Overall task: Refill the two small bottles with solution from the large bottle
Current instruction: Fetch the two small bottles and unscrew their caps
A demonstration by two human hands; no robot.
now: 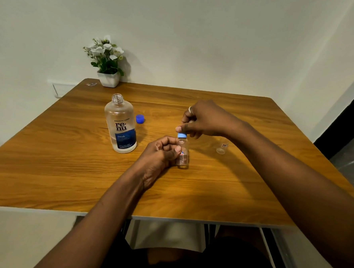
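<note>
Nearest me runs the near edge of the wooden counter (65, 178), with both grips out past it, around the middle. My left grip (160, 153) has its fingers curled, and thumb and fingers clasp the side of a small clear bottle (183, 160) that stands upright on the wood. Just above, my right grip (206, 121) comes in from the right-edge side. Its thumb and forefinger pinch the light blue cap (181, 135) sitting on that bottle's neck, and a ring (190, 109) shows on one finger. I cannot tell whether the cap is screwed tight or loose.

The second small bottle (222, 148) stands upright nearer the right edge, apart from both grips. It is too faint for me to tell whether it is capped.

The large bottle (121, 126) stands upright to the left of my left grip, near but not touching, with its neck open and its label toward me. A dark blue cap (139, 118) lies on the counter just beside it, on its far right side. At the far left corner a potted plant (109, 63) with white flowers stands against the wall (198, 42).
</note>
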